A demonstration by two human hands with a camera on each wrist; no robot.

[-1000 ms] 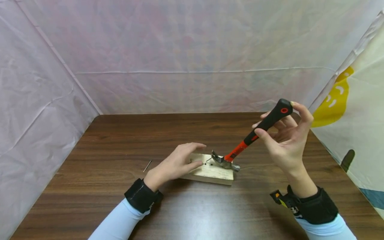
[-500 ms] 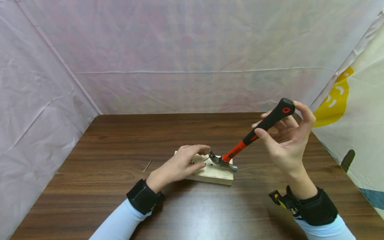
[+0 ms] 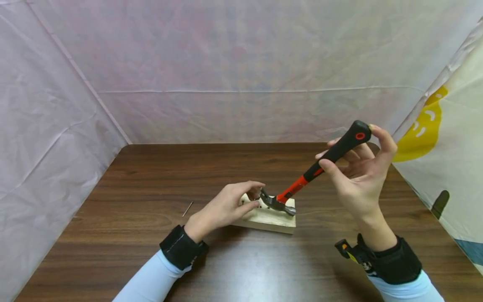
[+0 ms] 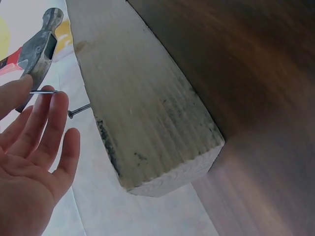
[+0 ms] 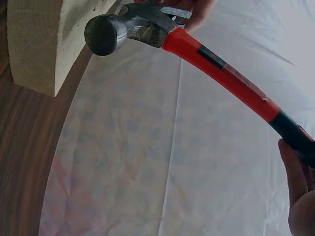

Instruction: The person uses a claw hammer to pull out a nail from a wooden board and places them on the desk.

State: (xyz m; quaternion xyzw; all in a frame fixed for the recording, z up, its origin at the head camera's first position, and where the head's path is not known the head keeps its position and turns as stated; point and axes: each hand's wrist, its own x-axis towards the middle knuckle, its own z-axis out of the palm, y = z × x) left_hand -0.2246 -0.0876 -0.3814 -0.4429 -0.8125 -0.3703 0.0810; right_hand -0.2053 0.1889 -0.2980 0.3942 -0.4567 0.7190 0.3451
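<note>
My right hand [image 3: 364,184] holds a claw hammer [image 3: 294,188] by its black grip, between thumb and fingers. Red shaft and steel head slope down to the left, with the head low over a wooden block [image 3: 269,221]. At the claw, my left hand [image 3: 222,205] has its thumb and fingertips around a thin nail [image 4: 44,92], seen in the left wrist view and mostly covered in the head view. Another nail [image 4: 79,111] sticks out of the block's face beside the fingers. Several dark holes mark the block's top.
A loose nail [image 3: 187,209] lies on the brown wooden table [image 3: 151,176], left of the block. White fabric walls [image 3: 234,63] stand behind and at both sides; the right one bears a yellow print [image 3: 424,130].
The left hand has shifted slightly right, its fingertips closing in on the nail at the claw. The hammer head has slid a little left over the block.
</note>
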